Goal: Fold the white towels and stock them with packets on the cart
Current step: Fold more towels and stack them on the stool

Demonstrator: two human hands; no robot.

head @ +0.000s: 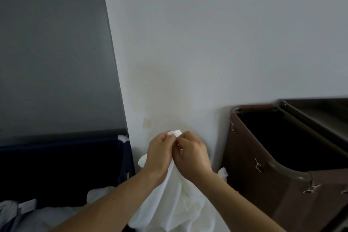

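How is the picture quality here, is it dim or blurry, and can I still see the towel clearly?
Head view: dim, flat light with no glare, slightly soft throughout; the wide-angle bend leans the wall edge; the dark blue bin is nearly black, yet the white towel reads clearly, pinched by the left hand and right hand.

No readable text, labels, brand names, nos. or signs anywhere in view, incl. on the wall, towel or cart.

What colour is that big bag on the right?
The bag is dark brown, seen in the head view.
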